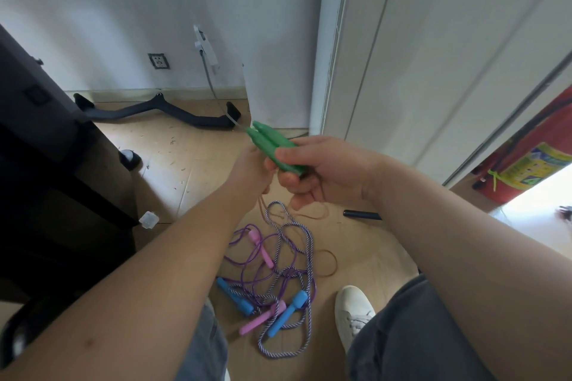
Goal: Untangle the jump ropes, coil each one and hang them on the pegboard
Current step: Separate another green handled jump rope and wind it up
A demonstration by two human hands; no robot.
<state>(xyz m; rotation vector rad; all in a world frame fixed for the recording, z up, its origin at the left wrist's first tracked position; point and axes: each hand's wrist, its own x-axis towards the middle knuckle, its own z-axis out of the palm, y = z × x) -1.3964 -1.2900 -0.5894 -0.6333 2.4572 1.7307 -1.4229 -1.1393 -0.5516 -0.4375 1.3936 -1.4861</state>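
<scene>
Two green jump-rope handles [272,145] lie side by side in the air, and my right hand [322,170] grips their lower ends. My left hand [250,170] is just left of them, its fingers curled at the thin tan rope [312,216] that hangs from the handles to the floor. Below on the floor lie a purple rope with pink handles [261,247] and a striped rope with blue handles [288,312], still tangled together. No pegboard is in view.
A dark cabinet [46,164] stands at the left. A black curved bar [154,111] lies by the white wall. A black cylinder [362,214] lies on the floor at the right, a red poster [526,164] beyond. My white shoe [353,312] is beside the ropes.
</scene>
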